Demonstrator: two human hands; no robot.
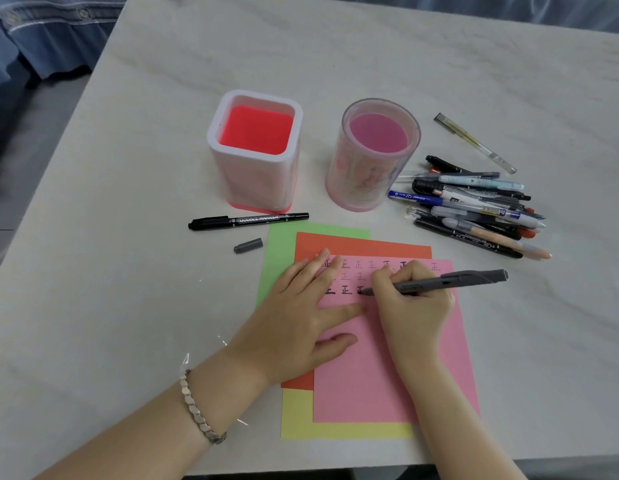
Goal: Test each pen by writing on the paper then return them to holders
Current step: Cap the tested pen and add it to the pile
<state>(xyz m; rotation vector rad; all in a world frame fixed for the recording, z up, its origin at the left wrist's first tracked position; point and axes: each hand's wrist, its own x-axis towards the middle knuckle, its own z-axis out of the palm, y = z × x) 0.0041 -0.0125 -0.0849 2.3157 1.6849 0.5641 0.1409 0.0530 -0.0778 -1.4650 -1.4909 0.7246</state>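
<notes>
Closest to the lens, a bracelet (pixel 197 410) circles the left wrist, and beyond it the left hand (pixel 294 320) lies flat on the pink sheet (pixel 387 375), its fingers (pixel 322 268) straight and spread, holding nothing. On the other side, the right hand (pixel 412 306) has its fingers (pixel 391 282) curled round the grey pen (pixel 450 282), whose tip touches the sheet at the third mark of the lowest row. That pink sheet tops a loose stack of yellow sheet (pixel 297 417), orange sheet (pixel 363 245) and green sheet (pixel 284 251) on the counter (pixel 128 271).

Likely trouble, as I judge it: left fingertips overlap the upper rows and one finger lies just below the newest marks, so wet ink could smear. Nothing fastens the stack, so a hard stroke might slide the top sheet. The grey cap (pixel 248 245) lies loose near the black marker (pixel 247 220), apart from its pen, and could roll or be forgotten. Both the square holder (pixel 256 150) and the round holder (pixel 374 157) look empty, while the pile of pens (pixel 474 209) sits beside them, so tested and untested pens could get mixed
</notes>
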